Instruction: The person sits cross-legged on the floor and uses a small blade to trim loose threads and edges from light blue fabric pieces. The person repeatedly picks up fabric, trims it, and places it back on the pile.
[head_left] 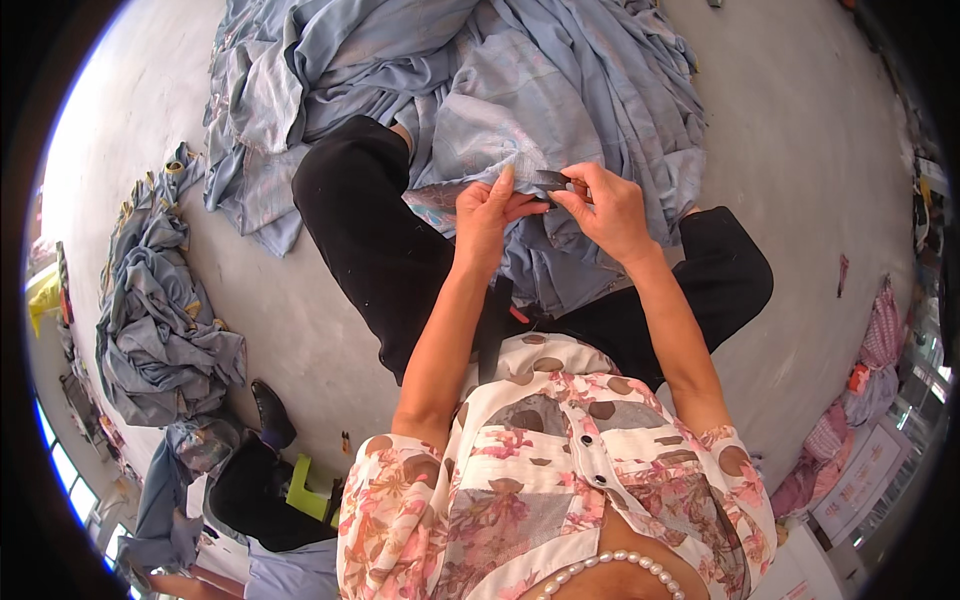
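Observation:
A large heap of blue-grey cloth (pixel 520 110) with a faint pattern spreads in front of me and over the space between my knees. At its near edge, my left hand (pixel 485 218) pinches the cloth between thumb and fingers. My right hand (pixel 612 215) is closed around small dark thread snips (pixel 550 181), their blades pointing left toward the pinched edge. Both hands are close together, a short gap apart. The fingers partly hide the snips' handles, and whether the blades touch the cloth I cannot tell.
A second pile of blue-grey cloth (pixel 165 310) lies on the grey floor (pixel 300 340) to the left. Below it another person in black trousers (pixel 255 490) sits beside a lime-green stool (pixel 305 492). Pink checked bundles (pixel 825 440) lie at the right.

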